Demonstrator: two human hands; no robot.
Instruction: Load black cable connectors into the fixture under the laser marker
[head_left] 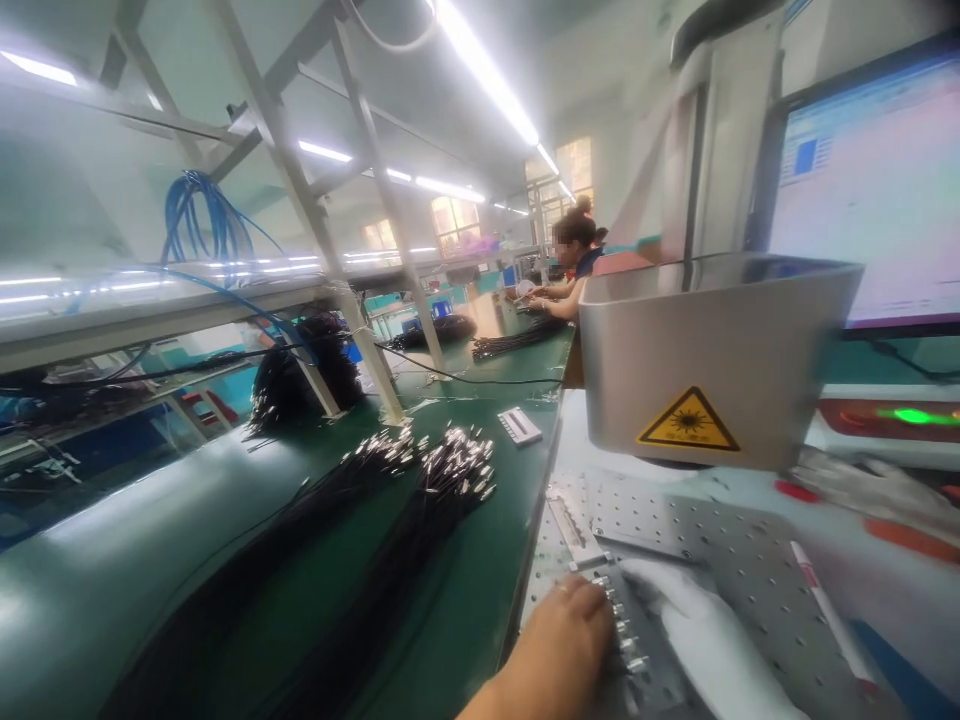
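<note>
My left hand (566,640) is bare, its fingers bent and closed at the left side of a row of small metal connectors (626,630). What those fingers hold is hidden beneath them. The connectors lie in a slotted metal fixture on a perforated metal plate (750,560). To the right of the row is my right hand (694,620) in a white glove, reaching to the fixture's far end; blur hides its fingers. Just beyond my left hand lies a notched metal strip (574,530).
Two bundles of black cables (390,560) with metal ends lie on the green table (67,590). A grey machine housing (697,360) with a laser warning sign overhangs the plate. A red-and-white pen (832,615), a monitor (874,190) and a seated co-worker (581,260) are also in view.
</note>
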